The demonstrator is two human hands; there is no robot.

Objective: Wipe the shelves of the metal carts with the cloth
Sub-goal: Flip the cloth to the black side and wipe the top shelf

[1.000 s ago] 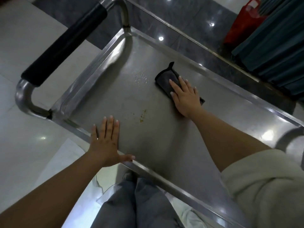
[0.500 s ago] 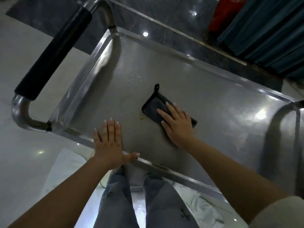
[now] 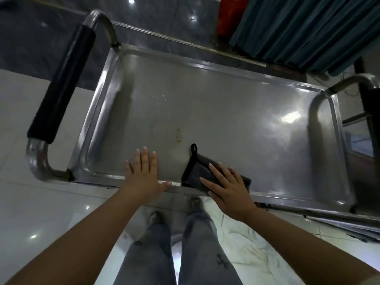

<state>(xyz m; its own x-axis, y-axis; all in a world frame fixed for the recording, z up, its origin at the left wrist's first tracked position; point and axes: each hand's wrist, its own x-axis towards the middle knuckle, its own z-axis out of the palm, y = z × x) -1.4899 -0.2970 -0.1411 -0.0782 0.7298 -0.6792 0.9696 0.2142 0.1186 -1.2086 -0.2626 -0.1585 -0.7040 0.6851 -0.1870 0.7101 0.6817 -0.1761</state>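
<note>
Right grip [image 3: 227, 187] flat atop cloth [image 3: 195, 171]

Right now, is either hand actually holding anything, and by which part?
Nothing is gripped. The right hand presses flat on the near half of the dark cloth at the shelf's near rim. The left hand rests flat on the shelf.

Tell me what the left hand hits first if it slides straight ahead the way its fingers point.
Probably nothing on the shelf surface: ahead of the left hand lies bare metal, the yellowish stain sits slightly right, so it would likely reach the far rim first.
</note>
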